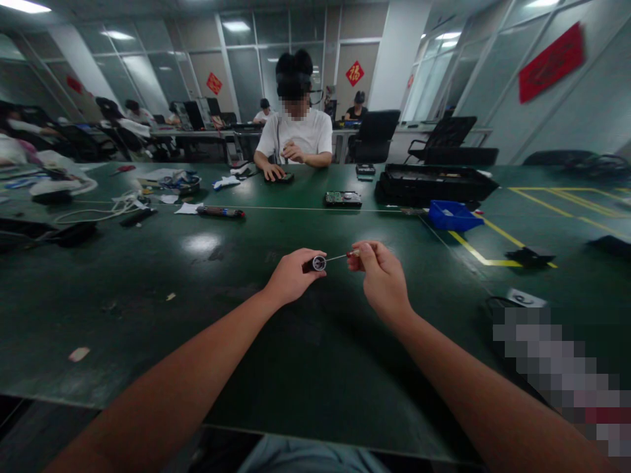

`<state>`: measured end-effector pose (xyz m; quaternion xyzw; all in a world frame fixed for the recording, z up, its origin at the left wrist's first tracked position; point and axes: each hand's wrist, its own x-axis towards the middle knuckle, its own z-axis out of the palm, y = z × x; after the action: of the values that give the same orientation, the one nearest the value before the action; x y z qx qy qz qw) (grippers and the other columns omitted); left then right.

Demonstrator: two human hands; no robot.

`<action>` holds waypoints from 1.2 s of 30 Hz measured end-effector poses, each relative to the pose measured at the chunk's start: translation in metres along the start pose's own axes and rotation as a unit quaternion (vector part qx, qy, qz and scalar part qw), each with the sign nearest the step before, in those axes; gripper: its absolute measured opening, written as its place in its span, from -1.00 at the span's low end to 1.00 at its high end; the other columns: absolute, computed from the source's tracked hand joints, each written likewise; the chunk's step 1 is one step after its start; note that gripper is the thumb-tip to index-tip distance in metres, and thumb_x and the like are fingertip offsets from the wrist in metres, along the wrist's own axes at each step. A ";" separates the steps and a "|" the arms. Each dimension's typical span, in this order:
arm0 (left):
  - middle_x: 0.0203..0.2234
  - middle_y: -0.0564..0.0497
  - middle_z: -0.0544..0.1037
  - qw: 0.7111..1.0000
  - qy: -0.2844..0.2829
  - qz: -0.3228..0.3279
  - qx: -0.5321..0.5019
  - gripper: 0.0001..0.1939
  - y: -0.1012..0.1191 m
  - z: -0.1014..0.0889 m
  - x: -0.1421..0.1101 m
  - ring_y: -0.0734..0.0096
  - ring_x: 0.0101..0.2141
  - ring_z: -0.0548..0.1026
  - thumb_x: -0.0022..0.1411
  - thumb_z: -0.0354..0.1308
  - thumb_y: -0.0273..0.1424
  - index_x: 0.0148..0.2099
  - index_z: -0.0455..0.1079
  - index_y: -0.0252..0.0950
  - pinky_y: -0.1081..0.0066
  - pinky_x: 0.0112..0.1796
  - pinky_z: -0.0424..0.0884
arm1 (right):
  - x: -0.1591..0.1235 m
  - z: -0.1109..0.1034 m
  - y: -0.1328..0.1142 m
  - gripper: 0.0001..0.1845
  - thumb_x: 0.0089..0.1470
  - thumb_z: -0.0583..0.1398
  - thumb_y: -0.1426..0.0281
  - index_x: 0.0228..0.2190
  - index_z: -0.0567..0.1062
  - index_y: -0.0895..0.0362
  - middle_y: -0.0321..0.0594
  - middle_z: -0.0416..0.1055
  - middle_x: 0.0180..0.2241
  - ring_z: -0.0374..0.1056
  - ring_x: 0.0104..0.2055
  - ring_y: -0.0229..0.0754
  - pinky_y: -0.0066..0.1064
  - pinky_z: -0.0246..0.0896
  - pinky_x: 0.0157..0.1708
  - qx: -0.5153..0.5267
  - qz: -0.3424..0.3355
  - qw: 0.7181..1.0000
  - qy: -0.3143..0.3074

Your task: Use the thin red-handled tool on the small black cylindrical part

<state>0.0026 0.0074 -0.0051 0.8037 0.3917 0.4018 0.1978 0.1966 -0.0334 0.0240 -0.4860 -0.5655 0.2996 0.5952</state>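
Above the green table, my left hand (292, 277) is closed round a small black cylindrical part (319, 263). Its round, light-rimmed end faces me, and the rest is hidden by the fingers. My right hand (383, 274) pinches the red handle of a thin screwdriver (338, 257). The metal shaft points left, its tip at or very near the rim of the cylindrical part; whether it touches, I cannot tell.
Across the green table (276, 368) sits a person (296, 135) with a hand on a dark device. A circuit-board drive (342, 198), a long black casing (436, 184) and a blue bin (454, 215) stand beyond my hands. Cables (106, 209) and a dark tool (221, 212) lie left.
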 end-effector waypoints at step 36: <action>-0.10 -0.01 0.60 1.000 0.004 0.007 -0.013 -0.64 0.000 0.001 0.000 0.27 -0.09 0.54 0.12 0.38 -0.43 -0.01 0.52 -0.21 0.25 -0.03 0.45 | -0.012 -0.006 -0.025 -0.77 0.29 0.07 0.25 -0.22 0.47 0.09 -0.18 0.54 -0.36 0.47 -0.33 -0.12 -0.29 0.29 -0.31 -0.250 -0.178 0.948 -0.081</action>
<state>0.0035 0.0070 -0.0060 0.8024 0.3817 0.4110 0.2038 0.1957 -0.0544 0.0429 -0.4847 -0.7459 0.0765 0.4504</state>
